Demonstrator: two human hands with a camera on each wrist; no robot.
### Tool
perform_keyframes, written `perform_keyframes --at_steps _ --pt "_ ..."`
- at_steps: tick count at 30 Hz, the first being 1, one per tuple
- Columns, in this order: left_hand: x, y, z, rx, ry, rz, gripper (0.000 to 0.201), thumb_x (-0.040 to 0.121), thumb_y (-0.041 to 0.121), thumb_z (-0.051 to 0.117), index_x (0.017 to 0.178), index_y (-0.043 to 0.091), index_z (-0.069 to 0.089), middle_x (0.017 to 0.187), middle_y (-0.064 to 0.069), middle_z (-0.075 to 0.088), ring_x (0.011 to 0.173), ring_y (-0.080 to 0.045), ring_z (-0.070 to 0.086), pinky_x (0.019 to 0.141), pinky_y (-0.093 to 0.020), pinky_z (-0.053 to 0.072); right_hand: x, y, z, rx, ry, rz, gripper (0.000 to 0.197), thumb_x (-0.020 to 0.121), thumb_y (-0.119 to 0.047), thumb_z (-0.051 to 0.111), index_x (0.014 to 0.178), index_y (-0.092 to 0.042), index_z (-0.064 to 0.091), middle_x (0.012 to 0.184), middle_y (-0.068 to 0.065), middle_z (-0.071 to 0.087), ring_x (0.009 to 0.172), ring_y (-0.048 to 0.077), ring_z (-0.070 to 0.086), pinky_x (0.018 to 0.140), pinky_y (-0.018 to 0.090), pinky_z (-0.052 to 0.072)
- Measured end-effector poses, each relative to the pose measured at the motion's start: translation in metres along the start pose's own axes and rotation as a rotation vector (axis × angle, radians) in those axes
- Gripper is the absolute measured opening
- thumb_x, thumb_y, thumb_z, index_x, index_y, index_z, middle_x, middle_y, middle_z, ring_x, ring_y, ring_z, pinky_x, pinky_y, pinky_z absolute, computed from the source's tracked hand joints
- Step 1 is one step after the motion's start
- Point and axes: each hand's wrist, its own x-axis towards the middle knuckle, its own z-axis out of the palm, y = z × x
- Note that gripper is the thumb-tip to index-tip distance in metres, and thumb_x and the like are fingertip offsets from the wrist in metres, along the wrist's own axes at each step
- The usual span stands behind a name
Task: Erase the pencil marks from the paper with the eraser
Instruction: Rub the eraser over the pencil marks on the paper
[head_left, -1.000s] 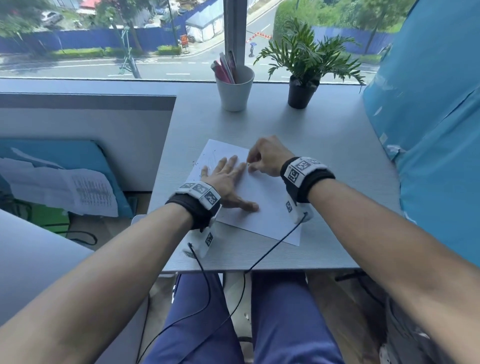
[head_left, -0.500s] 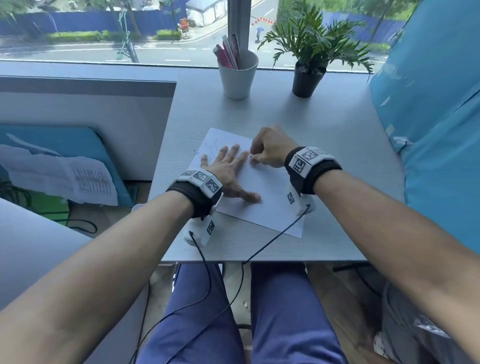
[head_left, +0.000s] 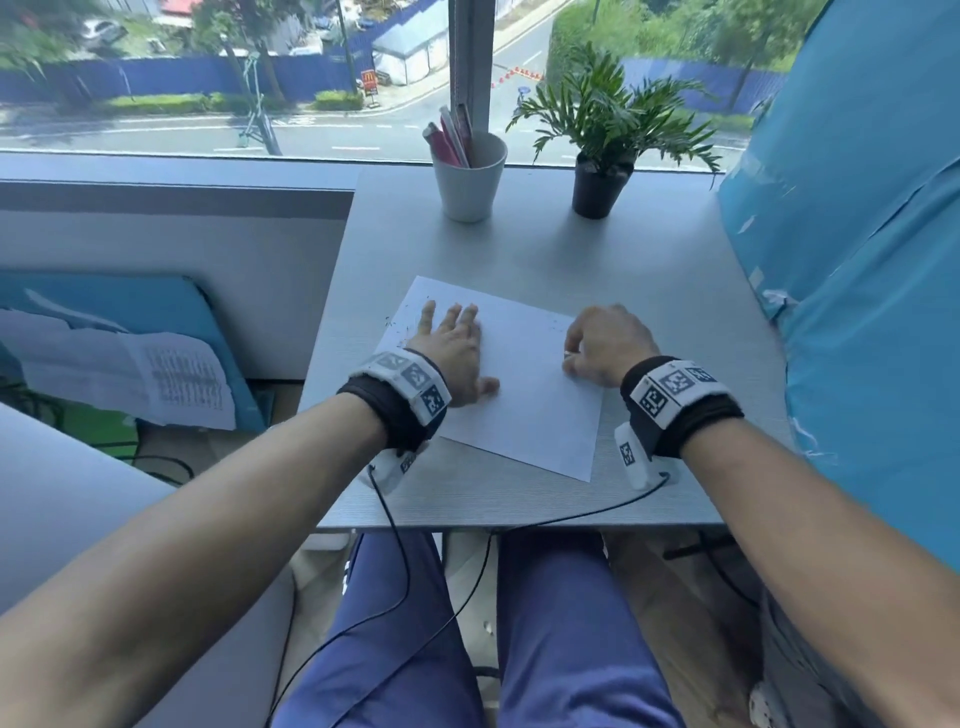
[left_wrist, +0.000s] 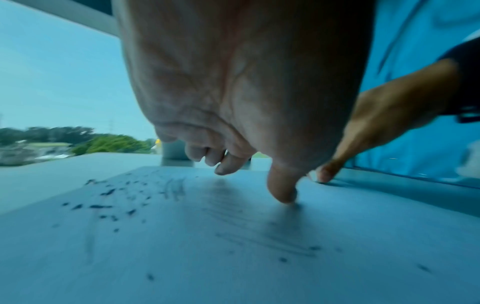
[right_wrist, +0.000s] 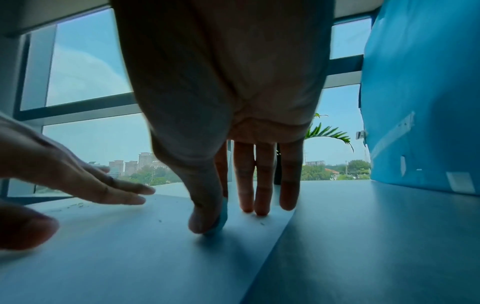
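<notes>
A white sheet of paper lies at a slant on the grey table. My left hand presses flat on its left part, fingers spread. In the left wrist view the thumb touches the paper, which shows faint pencil streaks and dark eraser crumbs. My right hand is curled at the sheet's right edge. In the right wrist view its thumb and forefinger pinch a small pale eraser against the paper, while the other fingers reach down to the sheet.
A white cup of pens and a potted plant stand at the table's far edge by the window. Blue fabric hangs along the right side. Crumbs lie by the paper's left edge. Wrist cables drop over the front edge.
My right hand has moved with the eraser from beside the left fingertips to the paper's right edge. The left hand has slid slightly left and stays flat on the sheet.
</notes>
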Motion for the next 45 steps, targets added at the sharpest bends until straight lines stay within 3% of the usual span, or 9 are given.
perform_keyframes --at_steps 3,6,15,19,21,28,32,42,45 --pt "-0.012 0.025 0.003 0.001 0.009 0.308 0.074 0.105 0.048 0.032 0.159 0.009 -0.001 0.166 -0.008 -0.011 0.153 -0.022 -0.010 0.124 -0.047 -0.005 0.003 -0.003 -0.004 -0.023 -0.004 -0.004 0.012 0.075 -0.022 0.077 0.087 -0.024 0.074 0.102 0.003 0.067 0.098 0.025 0.064 0.080 0.027 0.047" --pt "-0.014 0.037 0.019 -0.080 -0.096 0.496 0.077 0.103 0.055 0.030 0.159 0.019 -0.006 0.165 0.001 -0.015 0.152 -0.014 -0.013 0.122 -0.043 -0.007 0.006 -0.008 -0.006 -0.064 -0.004 -0.017 0.014 0.073 -0.021 0.079 0.086 -0.022 0.074 0.101 0.006 0.070 0.094 0.026 0.067 0.081 0.029 0.052" --pt "0.004 -0.034 0.012 -0.190 -0.049 -0.071 0.075 0.104 0.054 0.024 0.159 0.015 -0.008 0.166 -0.001 -0.015 0.154 -0.019 -0.009 0.123 -0.045 -0.004 0.003 -0.001 -0.004 0.011 0.013 0.038 0.011 0.073 -0.024 0.076 0.084 -0.024 0.073 0.101 0.001 0.069 0.093 0.024 0.065 0.074 0.024 0.045" --pt "-0.021 -0.038 0.017 -0.358 0.089 0.159 0.065 0.105 0.030 0.043 0.160 0.019 0.009 0.168 -0.001 -0.004 0.154 -0.016 0.000 0.124 -0.036 0.002 -0.001 -0.002 -0.002 0.032 0.013 0.051 0.009 0.075 -0.022 0.074 0.083 -0.026 0.072 0.103 0.002 0.069 0.095 0.025 0.065 0.073 0.024 0.042" --pt "-0.029 -0.042 0.026 -0.401 0.077 0.223 0.078 0.098 0.037 0.059 0.160 0.023 0.013 0.168 0.000 0.001 0.154 -0.014 0.004 0.124 -0.032 0.005 -0.003 -0.002 -0.003 0.035 0.003 0.045 0.008 0.075 -0.022 0.074 0.081 -0.027 0.072 0.103 0.002 0.069 0.096 0.025 0.065 0.074 0.023 0.042" --pt "-0.028 -0.058 0.038 -0.360 -0.001 0.067 0.122 0.065 0.076 0.072 0.158 0.041 0.001 0.166 0.005 -0.018 0.152 -0.018 -0.017 0.122 -0.049 -0.009 -0.012 -0.037 0.015 0.162 0.000 -0.100 0.009 0.075 -0.018 0.072 0.075 -0.027 0.073 0.090 0.001 0.071 0.086 0.022 0.066 0.077 0.025 0.051" --pt "-0.026 -0.060 0.042 -0.370 -0.039 0.063 0.131 0.058 0.081 0.073 0.156 0.045 -0.006 0.163 0.008 -0.025 0.149 -0.015 -0.025 0.121 -0.049 -0.015 -0.013 -0.071 0.025 0.275 -0.058 -0.256 0.003 0.075 -0.014 0.078 0.077 -0.016 0.078 0.070 -0.004 0.066 0.068 0.010 0.059 0.067 0.019 0.045" --pt "-0.022 -0.062 0.046 -0.375 -0.053 0.076 0.134 0.055 0.084 0.071 0.156 0.045 -0.009 0.162 0.008 -0.027 0.148 -0.015 -0.027 0.120 -0.051 -0.016 -0.020 -0.087 0.028 0.213 -0.195 -0.394 0.009 0.078 -0.019 0.076 0.085 -0.014 0.079 0.082 0.000 0.072 0.077 0.012 0.066 0.072 0.023 0.055" --pt "-0.022 -0.062 0.045 -0.370 -0.061 0.080 0.134 0.055 0.085 0.070 0.156 0.045 -0.009 0.162 0.008 -0.028 0.149 -0.016 -0.027 0.120 -0.052 -0.015 0.003 -0.082 0.018 0.226 -0.095 -0.332 0.011 0.079 -0.018 0.074 0.087 -0.012 0.079 0.084 0.002 0.074 0.077 0.011 0.066 0.073 0.019 0.052"
